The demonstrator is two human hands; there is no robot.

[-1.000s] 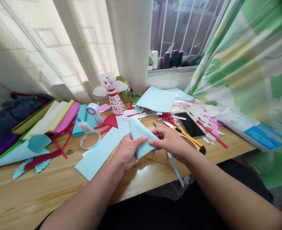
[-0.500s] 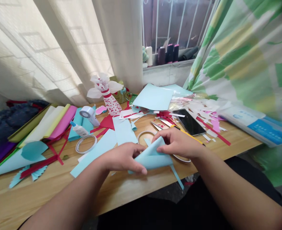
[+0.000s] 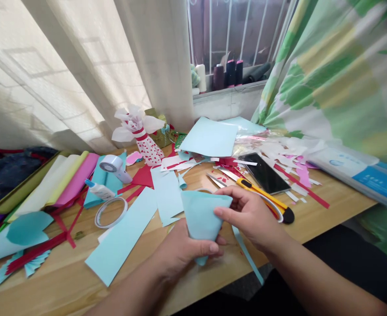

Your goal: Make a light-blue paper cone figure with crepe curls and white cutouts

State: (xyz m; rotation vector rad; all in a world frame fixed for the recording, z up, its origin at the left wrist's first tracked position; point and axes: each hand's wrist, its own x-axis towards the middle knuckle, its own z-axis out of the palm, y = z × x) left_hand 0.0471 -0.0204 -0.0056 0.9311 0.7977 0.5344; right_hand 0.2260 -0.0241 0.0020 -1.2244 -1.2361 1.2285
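A light blue paper cone (image 3: 202,215) is held upright over the near edge of the wooden table (image 3: 65,281), its wide mouth up and its tip down. My left hand (image 3: 183,250) is wrapped round the cone's lower part, the thumb across its front. My right hand (image 3: 251,215) pinches the cone's upper right edge with thumb and fingers. A thin light blue strip (image 3: 248,256) hangs below my right hand.
Light blue paper sheets (image 3: 121,239), a tape ring (image 3: 110,212), a glue bottle (image 3: 98,189), scissors (image 3: 218,180), a yellow utility knife (image 3: 266,199), a phone (image 3: 265,173) and red scraps litter the table. A dotted paper doll (image 3: 141,136) stands at the back. Coloured sheets (image 3: 65,177) lie left.
The cone has been turned from lying sideways to upright with its mouth up. Both hands shifted with it; the left now grips lower, near the tip. The camera view dropped slightly.
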